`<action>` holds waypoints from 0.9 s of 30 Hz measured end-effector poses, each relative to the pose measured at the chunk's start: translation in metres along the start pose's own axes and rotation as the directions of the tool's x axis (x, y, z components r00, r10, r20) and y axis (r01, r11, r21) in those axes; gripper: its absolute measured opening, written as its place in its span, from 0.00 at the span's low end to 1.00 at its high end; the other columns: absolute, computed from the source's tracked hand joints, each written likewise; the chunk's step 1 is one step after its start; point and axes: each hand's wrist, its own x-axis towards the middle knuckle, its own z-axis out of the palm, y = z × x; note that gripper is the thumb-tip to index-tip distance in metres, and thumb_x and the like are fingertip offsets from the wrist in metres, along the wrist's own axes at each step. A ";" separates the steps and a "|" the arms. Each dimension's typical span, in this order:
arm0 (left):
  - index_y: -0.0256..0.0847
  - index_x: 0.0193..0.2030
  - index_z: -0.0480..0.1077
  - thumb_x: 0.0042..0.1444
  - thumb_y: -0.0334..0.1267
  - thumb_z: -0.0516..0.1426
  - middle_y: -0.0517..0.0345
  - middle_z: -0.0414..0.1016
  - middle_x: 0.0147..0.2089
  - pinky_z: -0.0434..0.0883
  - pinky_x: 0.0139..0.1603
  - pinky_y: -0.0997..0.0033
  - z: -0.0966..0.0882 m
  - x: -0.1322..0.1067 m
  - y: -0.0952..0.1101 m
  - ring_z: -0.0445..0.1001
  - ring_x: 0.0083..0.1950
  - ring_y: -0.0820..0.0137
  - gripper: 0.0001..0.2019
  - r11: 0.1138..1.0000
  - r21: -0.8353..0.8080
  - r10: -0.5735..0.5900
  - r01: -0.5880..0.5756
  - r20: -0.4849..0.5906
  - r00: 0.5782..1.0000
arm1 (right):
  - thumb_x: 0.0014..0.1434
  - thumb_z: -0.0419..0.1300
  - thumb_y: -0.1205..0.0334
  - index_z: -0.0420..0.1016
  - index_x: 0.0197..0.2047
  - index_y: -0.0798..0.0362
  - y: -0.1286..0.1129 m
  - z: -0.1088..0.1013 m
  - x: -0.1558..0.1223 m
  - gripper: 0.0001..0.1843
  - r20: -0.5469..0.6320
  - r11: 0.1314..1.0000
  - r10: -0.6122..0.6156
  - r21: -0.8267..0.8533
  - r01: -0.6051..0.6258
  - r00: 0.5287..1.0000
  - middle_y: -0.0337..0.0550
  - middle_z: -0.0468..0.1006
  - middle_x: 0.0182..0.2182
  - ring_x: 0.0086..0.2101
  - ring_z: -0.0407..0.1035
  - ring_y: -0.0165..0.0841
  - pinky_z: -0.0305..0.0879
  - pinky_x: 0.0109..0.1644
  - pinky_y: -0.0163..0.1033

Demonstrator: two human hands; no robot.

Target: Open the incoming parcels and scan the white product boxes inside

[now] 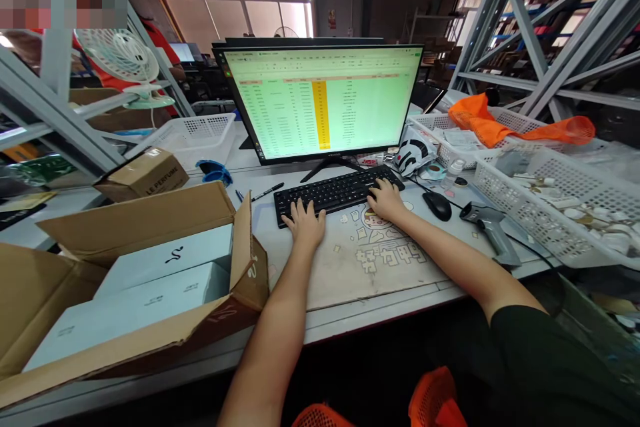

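I have the black keyboard [343, 192] near the middle of the frame, slanting slightly up toward the right. The left hand [306, 221] lies over its left part, fingers spread and bare; the right hand [387, 200] is at its right part, fingers loosely spread too. The two hands are well apart from each other, and neither is closed around anything. Whether any key is pressed down, I cannot tell.

Below the keyboard I see a pale desk mat [345, 273] with a cartoon figure and large characters. A pen [267, 191] lies just off the keyboard's left end; the black mouse [437, 205] is off its right end, with a grey scanner [493, 232] farther right. Directly above, the lit monitor [285, 103] shows a table with an orange column, its text too small for me to read. At the lower left, an open carton [150, 213] holds white boxes [167, 263]. At the right edge, a white basket [543, 233] holds small pale items.
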 end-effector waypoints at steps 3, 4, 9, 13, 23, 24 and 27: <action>0.38 0.76 0.60 0.72 0.51 0.45 0.43 0.45 0.81 0.40 0.76 0.29 0.001 -0.001 -0.001 0.40 0.82 0.49 0.31 1.000 0.009 0.003 -0.003 -0.002 1.000 | 0.75 0.55 0.55 0.77 0.64 0.56 -0.004 0.002 -0.005 0.22 -0.007 1.000 -0.018 0.010 0.018 1.000 0.55 0.58 0.70 0.70 0.44 0.52 0.47 0.71 0.62; 0.39 0.76 0.60 0.72 0.51 0.45 0.43 0.46 0.81 0.41 0.76 0.29 0.001 -0.001 -0.002 0.40 0.82 0.49 0.31 1.000 0.013 0.006 -0.006 -0.005 1.000 | 0.75 0.55 0.54 0.77 0.64 0.56 -0.005 0.002 -0.006 0.22 -0.008 1.000 -0.023 0.016 0.023 1.000 0.55 0.59 0.69 0.70 0.44 0.52 0.46 0.72 0.62; 0.39 0.76 0.60 0.71 0.51 0.45 0.44 0.46 0.80 0.41 0.76 0.29 0.002 0.001 -0.003 0.40 0.82 0.49 0.31 1.000 0.030 0.008 -0.008 -0.009 1.000 | 0.75 0.55 0.52 0.80 0.61 0.56 -0.007 0.001 -0.005 0.21 -0.008 0.998 -0.025 0.052 0.025 1.000 0.57 0.64 0.65 0.69 0.44 0.53 0.45 0.72 0.64; 0.39 0.76 0.60 0.71 0.51 0.46 0.44 0.46 0.81 0.41 0.76 0.29 0.002 0.001 0.000 0.40 0.82 0.49 0.31 0.999 0.042 -0.003 0.003 0.000 1.000 | 0.76 0.54 0.53 0.75 0.65 0.59 -0.005 0.004 -0.003 0.24 0.004 0.997 -0.022 0.080 0.022 1.000 0.60 0.70 0.59 0.66 0.50 0.52 0.45 0.71 0.67; 0.38 0.76 0.59 0.71 0.50 0.48 0.43 0.44 0.81 0.42 0.76 0.30 -0.005 0.000 0.003 0.38 0.82 0.48 0.31 0.998 0.060 -0.005 0.004 0.017 1.000 | 0.74 0.56 0.52 0.77 0.62 0.58 -0.001 0.007 -0.003 0.22 0.023 0.994 -0.012 0.105 0.009 1.000 0.57 0.52 0.72 0.71 0.38 0.57 0.40 0.69 0.76; 0.38 0.76 0.60 0.71 0.50 0.49 0.42 0.45 0.81 0.43 0.77 0.32 -0.007 -0.002 0.007 0.38 0.82 0.48 0.31 0.998 0.052 0.022 -0.021 -0.004 1.000 | 0.73 0.56 0.52 0.76 0.63 0.58 -0.001 0.007 -0.003 0.23 0.020 0.994 -0.015 0.106 0.012 1.000 0.57 0.53 0.72 0.71 0.38 0.57 0.40 0.69 0.76; 0.36 0.72 0.66 0.69 0.45 0.53 0.43 0.52 0.79 0.49 0.78 0.39 -0.026 -0.028 0.030 0.43 0.81 0.50 0.27 0.975 -0.003 0.222 -0.224 -0.123 0.967 | 0.73 0.54 0.54 0.68 0.70 0.58 0.000 0.006 -0.003 0.28 -0.053 0.992 -0.018 0.127 0.025 0.998 0.56 0.53 0.72 0.71 0.38 0.53 0.40 0.70 0.74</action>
